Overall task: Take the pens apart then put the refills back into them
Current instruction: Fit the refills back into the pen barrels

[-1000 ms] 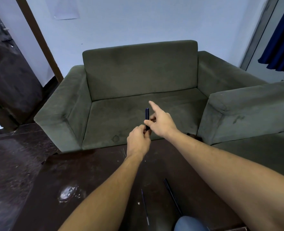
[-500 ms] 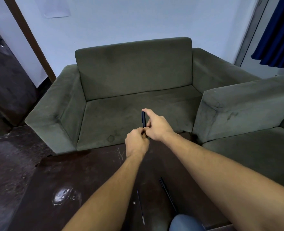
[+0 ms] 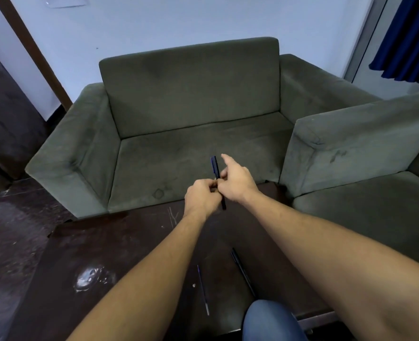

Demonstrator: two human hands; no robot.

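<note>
Left hand (image 3: 201, 198) and right hand (image 3: 238, 185) together, both pinching a dark pen (image 3: 215, 166), right forefinger sticking out; blue refill (image 3: 202, 289) lying on the table (image 3: 129, 242)

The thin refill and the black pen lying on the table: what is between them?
In the head view, only bare dark table lies between the refill and the black pen; they do not touch.

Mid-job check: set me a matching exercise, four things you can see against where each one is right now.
Things: 1 pen; 2 refill; 3 barrel; 4 curtain.
Places: A on the table, nearer the left forearm; B top right of the view; C gripped by left hand and right hand; D on the table, nearer the right forearm.
Pairs: 1-C, 2-A, 3-D, 4-B.
</note>
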